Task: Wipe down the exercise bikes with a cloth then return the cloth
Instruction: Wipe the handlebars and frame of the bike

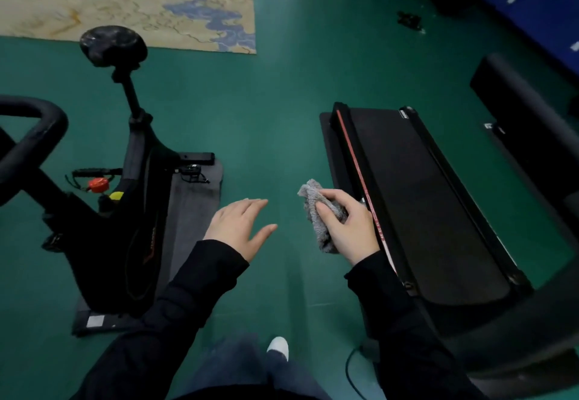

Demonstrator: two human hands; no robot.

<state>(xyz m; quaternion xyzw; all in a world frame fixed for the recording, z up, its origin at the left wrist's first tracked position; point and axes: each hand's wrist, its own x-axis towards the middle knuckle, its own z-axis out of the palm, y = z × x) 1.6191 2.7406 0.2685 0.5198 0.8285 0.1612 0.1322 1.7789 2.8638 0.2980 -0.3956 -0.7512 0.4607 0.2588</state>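
A black exercise bike (pixel 131 218) stands on a dark mat at the left, its saddle (pixel 112 44) toward the back and its handlebar (pixel 34 136) at the left edge. My right hand (pixel 351 227) grips a crumpled grey cloth (pixel 316 208) over the green floor, just left of a treadmill. My left hand (pixel 241 227) hovers with straight fingers and holds nothing, to the right of the bike and apart from it.
A black treadmill (pixel 423 199) with a red side stripe lies on the right. A beige and blue rug (pixel 131 1) covers the floor at the back left. Dark equipment (pixel 407 20) sits at the back right. Green floor runs between bike and treadmill.
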